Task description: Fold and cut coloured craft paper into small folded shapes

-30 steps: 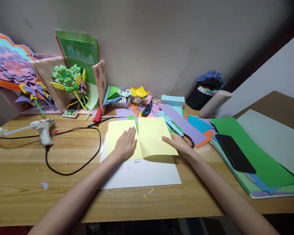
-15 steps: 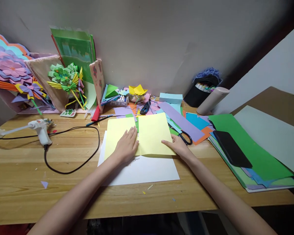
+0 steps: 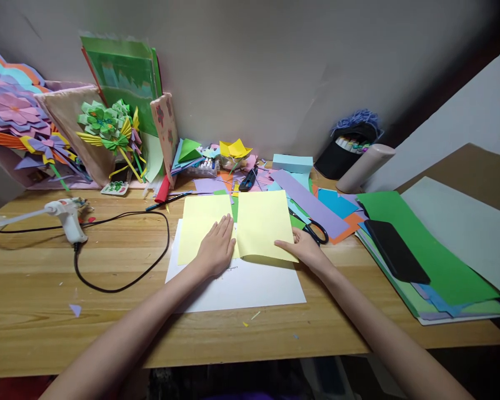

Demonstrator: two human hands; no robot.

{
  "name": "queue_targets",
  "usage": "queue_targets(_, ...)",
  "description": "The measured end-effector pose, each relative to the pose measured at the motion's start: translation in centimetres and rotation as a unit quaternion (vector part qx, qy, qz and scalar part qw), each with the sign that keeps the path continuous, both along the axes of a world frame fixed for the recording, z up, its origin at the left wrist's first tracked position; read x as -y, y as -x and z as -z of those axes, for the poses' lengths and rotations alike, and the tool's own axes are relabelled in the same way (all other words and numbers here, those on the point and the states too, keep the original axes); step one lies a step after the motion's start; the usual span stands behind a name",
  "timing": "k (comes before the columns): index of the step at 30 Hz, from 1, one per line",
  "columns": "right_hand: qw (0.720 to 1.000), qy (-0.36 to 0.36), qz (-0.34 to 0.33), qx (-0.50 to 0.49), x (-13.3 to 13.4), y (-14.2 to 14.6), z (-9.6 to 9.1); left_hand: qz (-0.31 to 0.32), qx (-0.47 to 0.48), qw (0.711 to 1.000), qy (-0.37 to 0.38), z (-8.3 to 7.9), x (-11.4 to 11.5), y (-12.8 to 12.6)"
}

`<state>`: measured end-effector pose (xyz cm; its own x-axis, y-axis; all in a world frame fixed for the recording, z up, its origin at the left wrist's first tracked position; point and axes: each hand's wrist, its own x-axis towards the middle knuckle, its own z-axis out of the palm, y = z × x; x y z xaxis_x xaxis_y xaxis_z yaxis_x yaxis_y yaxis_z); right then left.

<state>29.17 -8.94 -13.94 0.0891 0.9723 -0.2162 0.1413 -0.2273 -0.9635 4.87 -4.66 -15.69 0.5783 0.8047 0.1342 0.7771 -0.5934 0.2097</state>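
Note:
Two pale yellow halves of paper lie side by side over a white sheet [image 3: 241, 289]. My left hand [image 3: 219, 247] rests flat with fingers stretched on the left yellow half [image 3: 200, 222], close to its inner edge. My right hand [image 3: 304, 247] pinches the lower right corner of the right yellow half [image 3: 262, 222], thumb on top. That half is lifted a little and its lower edge curves. A gap runs between the halves; whether they still join at the lower end, I cannot tell. Scissors [image 3: 316, 230] with black handles lie just beyond my right hand.
On the left stands a white glue gun [image 3: 69, 219] with a looping black cord [image 3: 166, 239]. A black phone [image 3: 395, 250] lies on stacked coloured paper [image 3: 433, 244] to the right. Paper scraps [image 3: 308, 200], a box cutter [image 3: 249, 179] and a marker pouch [image 3: 341, 150] are along the wall.
The gap between the yellow halves has lengthened downward, and the right half has shifted slightly apart from the left. Both hands keep nearly the same places and holds.

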Motion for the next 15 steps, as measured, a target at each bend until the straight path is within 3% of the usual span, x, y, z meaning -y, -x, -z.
queue_targets(10,0.996,-0.014,0.084,0.004,3.1,-1.5,0.6,0.000,0.044,0.998,0.046,-0.3,0.1,0.0)
queue_targets(13,0.996,-0.022,0.075,-0.038,3.7,-1.2,0.0,0.010,0.144,0.984,0.104,-1.0,0.1,0.1)
queue_targets(15,0.997,-0.030,0.027,-0.064,3.7,-0.5,-0.8,0.000,0.268,0.947,0.176,-1.7,0.0,0.0)
